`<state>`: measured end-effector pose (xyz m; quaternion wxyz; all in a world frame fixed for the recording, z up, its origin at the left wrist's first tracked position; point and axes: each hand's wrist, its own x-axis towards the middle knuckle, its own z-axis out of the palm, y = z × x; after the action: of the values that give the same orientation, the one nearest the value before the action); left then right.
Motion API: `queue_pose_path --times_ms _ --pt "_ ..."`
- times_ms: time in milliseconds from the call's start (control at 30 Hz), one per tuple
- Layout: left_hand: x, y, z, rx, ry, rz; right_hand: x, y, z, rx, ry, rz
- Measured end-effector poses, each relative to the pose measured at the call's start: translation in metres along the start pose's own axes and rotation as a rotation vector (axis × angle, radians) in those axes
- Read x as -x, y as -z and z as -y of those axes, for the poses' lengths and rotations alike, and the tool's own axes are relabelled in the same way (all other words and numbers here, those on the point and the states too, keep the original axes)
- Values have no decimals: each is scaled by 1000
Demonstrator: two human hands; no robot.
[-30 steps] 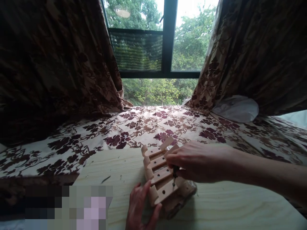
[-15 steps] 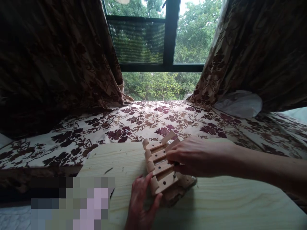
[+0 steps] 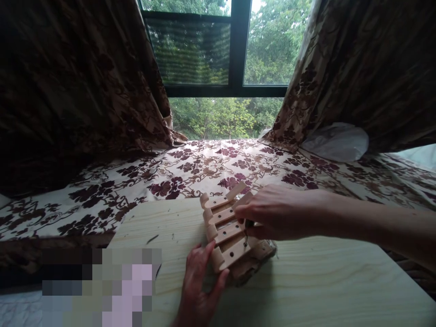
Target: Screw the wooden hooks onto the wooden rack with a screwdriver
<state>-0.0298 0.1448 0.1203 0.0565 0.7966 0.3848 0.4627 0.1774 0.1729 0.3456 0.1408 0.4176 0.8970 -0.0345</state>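
Slatted wooden piece (image 3: 235,257) against half-open left hand (image 3: 200,288), beneath right hand (image 3: 279,212) closed on tool (image 3: 250,224)

Domestic room, one, appearing to be part of a home; exact room type not showing. Window (image 3: 237,50), dark-framed, several panes, letting in daylight and looking out on leafy trees (image 3: 223,119). Left curtain (image 3: 102,86) and right curtain (image 3: 344,77), patterned and heavy, hanging in folds and framing the glass. Floral cloth (image 3: 200,165), pale ground with plum and brown blooms, covering the broad surface below the window and giving a household look. White plastic bag (image 3: 337,142), lying near the right curtain. Tabletop (image 3: 323,281), pale grained wood, standing before the cloth.
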Motion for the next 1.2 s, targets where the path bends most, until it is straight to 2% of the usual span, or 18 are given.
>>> queue_pose_path --times_ms 167,367,500,700,967,1200 --pt "-3 1 -1 20 -5 -4 -4 4 1 -14 89 34" --pt "-2 1 -1 22 2 -2 -5 -8 -4 -17 27 6" --pt "-2 1 -2 21 2 -2 -4 -2 -1 20 1 7" --pt "-3 1 -2 56 5 12 -2 3 5 9 110 85" --pt "-3 2 -2 74 -2 9 -2 -5 5 52 -5 33" --pt "-4 0 -1 81 -27 -4 0 7 7 59 30 81"
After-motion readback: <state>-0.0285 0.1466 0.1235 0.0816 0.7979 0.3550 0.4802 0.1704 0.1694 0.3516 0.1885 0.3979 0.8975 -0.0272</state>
